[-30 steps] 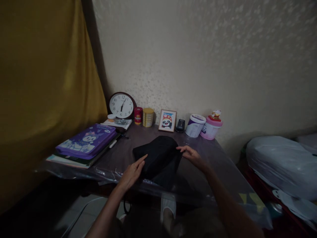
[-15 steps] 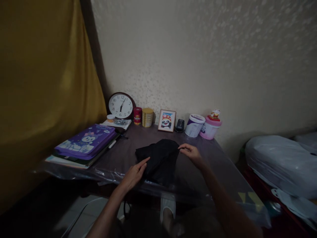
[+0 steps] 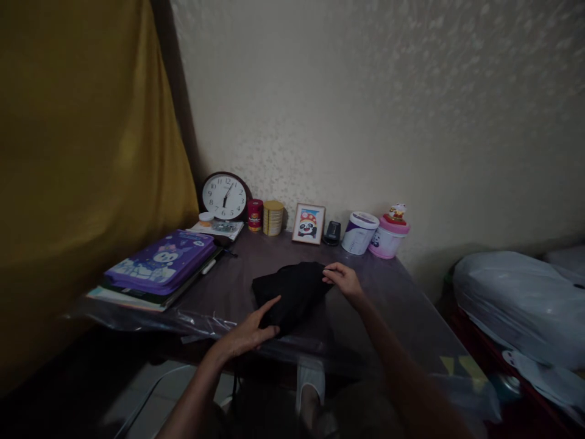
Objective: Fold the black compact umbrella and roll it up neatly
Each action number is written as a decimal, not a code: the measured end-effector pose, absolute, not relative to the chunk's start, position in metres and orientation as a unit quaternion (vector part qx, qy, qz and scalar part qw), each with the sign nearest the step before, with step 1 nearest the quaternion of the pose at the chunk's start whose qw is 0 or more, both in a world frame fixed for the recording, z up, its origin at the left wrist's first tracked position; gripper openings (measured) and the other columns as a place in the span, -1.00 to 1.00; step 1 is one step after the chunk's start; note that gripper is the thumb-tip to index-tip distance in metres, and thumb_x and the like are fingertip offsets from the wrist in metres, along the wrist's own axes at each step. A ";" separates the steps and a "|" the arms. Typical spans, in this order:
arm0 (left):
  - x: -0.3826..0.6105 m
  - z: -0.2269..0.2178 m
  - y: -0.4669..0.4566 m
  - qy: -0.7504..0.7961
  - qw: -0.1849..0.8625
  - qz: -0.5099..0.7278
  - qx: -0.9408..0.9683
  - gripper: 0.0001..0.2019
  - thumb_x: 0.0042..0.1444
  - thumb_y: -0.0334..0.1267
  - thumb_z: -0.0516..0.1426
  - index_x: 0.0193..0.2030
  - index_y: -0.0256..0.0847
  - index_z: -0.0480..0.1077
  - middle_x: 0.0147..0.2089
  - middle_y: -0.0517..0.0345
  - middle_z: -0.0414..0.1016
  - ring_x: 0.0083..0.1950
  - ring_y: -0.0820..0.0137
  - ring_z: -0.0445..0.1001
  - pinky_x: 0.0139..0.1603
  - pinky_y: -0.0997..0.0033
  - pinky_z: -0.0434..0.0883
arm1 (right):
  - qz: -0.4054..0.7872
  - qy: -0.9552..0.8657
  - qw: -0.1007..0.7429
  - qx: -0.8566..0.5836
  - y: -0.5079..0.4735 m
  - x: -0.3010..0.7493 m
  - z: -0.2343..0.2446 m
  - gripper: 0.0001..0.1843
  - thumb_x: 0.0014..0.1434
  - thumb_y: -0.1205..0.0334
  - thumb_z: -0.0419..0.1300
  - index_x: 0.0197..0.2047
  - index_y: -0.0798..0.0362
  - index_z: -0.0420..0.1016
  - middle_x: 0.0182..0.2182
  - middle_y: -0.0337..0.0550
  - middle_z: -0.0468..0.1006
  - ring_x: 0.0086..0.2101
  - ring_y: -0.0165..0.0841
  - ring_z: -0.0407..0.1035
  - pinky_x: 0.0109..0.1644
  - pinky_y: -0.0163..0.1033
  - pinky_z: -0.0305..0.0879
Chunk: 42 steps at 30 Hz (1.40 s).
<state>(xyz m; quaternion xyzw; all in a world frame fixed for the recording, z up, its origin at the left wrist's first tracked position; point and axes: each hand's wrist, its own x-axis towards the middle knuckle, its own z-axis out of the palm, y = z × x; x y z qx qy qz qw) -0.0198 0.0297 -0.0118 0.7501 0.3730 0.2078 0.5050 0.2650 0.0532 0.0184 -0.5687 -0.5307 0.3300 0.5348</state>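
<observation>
A piece of black cloth (image 3: 292, 292), partly folded, lies near the front edge of the table; its exact kind does not show in the dim light. At its lower left rests my left hand (image 3: 253, 329), fingers stretched out with the forefinger and thumb apart against the fabric. My right hand (image 3: 342, 278) pinches the cloth at its upper right corner between thumb and fingers.
The dark table (image 3: 365, 317) has a clear plastic cover. A purple folder (image 3: 162, 259) lies on books at left. Along the wall stand a clock (image 3: 224, 196), a red tin (image 3: 255, 215), a yellow container (image 3: 273, 218), a framed panda picture (image 3: 308, 224) and two tubs (image 3: 360, 233).
The cloth's right part has been folded in over the rest, making it smaller. My right hand moved slightly left with its corner; my left hand moved a little lower and its thumb spread.
</observation>
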 end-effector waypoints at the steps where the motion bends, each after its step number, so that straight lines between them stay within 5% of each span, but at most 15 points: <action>1: -0.020 -0.011 0.029 0.368 0.504 0.207 0.753 -0.27 -0.05 -0.08 0.12 0.26 -0.09 -0.04 0.16 0.04 0.27 0.02 0.25 0.38 0.01 0.30 0.29 | 0.326 -0.531 0.537 -0.569 0.054 0.264 0.018 -0.59 -0.28 -0.05 0.30 -0.44 0.07 0.39 -0.62 -0.25 0.47 -0.51 -0.34 0.44 -0.40 -0.25 0.34; 6: -0.010 -0.014 0.023 0.385 0.451 0.220 0.774 -0.12 -0.20 0.03 0.20 0.26 -0.15 -0.05 0.07 -0.01 0.37 0.03 0.19 0.37 -0.03 0.34 0.28 | 0.296 -0.543 0.537 -0.573 0.057 0.263 0.012 -0.63 -0.21 -0.04 0.27 -0.43 0.08 0.39 -0.62 -0.23 0.47 -0.52 -0.34 0.43 -0.41 -0.26 0.32; 12: 0.000 -0.020 0.022 0.495 0.367 0.191 0.764 -0.37 0.06 0.18 -0.14 0.17 -0.17 0.15 -0.26 -0.04 0.52 -0.18 0.16 0.48 -0.21 0.32 0.29 | 0.268 -0.566 0.519 -0.581 0.062 0.263 0.006 -0.73 -0.12 0.05 0.22 -0.41 0.06 0.37 -0.59 -0.24 0.45 -0.50 -0.37 0.41 -0.41 -0.27 0.31; 17: 0.001 -0.030 0.028 0.492 0.367 0.203 0.763 -0.43 0.10 0.13 -0.16 0.12 -0.17 0.20 -0.22 -0.04 0.51 -0.13 0.18 0.46 -0.17 0.34 0.27 | 0.179 -0.616 0.502 -0.580 0.057 0.250 0.009 -0.76 -0.06 0.12 0.16 -0.29 0.02 0.35 -0.30 -0.13 0.45 -0.37 -0.39 0.40 -0.29 -0.25 0.33; 23: 0.000 -0.027 0.029 0.460 0.400 0.248 0.752 -0.37 0.14 0.07 -0.16 0.30 -0.12 -0.18 0.09 -0.04 0.34 0.03 0.21 0.38 -0.03 0.33 0.24 | 0.004 -0.771 0.370 -0.518 0.039 0.223 0.016 -0.65 -0.01 0.08 0.18 -0.13 -0.01 0.35 0.05 -0.02 0.29 0.06 -0.22 0.17 0.12 -0.05 0.06; 29: 0.000 -0.018 0.017 0.441 0.390 0.243 0.771 -0.35 0.15 0.00 -0.12 0.31 -0.10 -0.32 -0.02 -0.05 0.44 -0.07 0.21 0.45 -0.08 0.33 0.27 | -0.071 -0.765 0.310 -0.560 0.053 0.232 0.008 -0.71 0.11 0.09 0.05 -0.13 0.01 0.39 0.03 0.00 0.36 0.04 -0.21 0.21 0.18 0.05 -0.12; 35: 0.001 -0.020 0.015 0.421 0.403 0.244 0.775 -0.38 0.13 0.00 -0.09 0.30 -0.06 -0.20 -0.08 0.08 0.49 -0.09 0.22 0.47 -0.14 0.38 0.30 | -0.056 -0.683 0.360 -0.633 0.060 0.268 0.002 -0.76 0.09 0.11 0.05 -0.25 0.00 0.45 -0.13 -0.06 0.48 -0.09 -0.23 0.32 0.06 -0.05 0.11; 39: 0.002 -0.020 0.021 0.407 0.428 0.276 0.758 -0.41 0.11 0.02 -0.08 0.27 -0.02 -0.07 -0.15 0.17 0.52 -0.12 0.27 0.48 -0.14 0.42 0.32 | 0.019 -0.584 0.486 -0.650 0.053 0.283 0.018 -0.65 0.13 0.02 -0.06 -0.24 0.01 0.45 -0.15 -0.07 0.48 -0.09 -0.24 0.32 0.04 -0.12 0.15; 42: 0.002 -0.017 0.025 0.414 0.464 0.277 0.733 -0.40 0.12 0.07 -0.13 0.28 -0.03 -0.11 -0.33 0.20 0.52 -0.35 0.33 0.51 -0.35 0.44 0.37 | 0.041 -0.501 0.574 -0.646 0.046 0.289 0.032 -0.60 0.10 -0.03 -0.06 -0.25 0.05 0.44 -0.17 -0.06 0.49 -0.10 -0.22 0.32 0.03 -0.12 0.17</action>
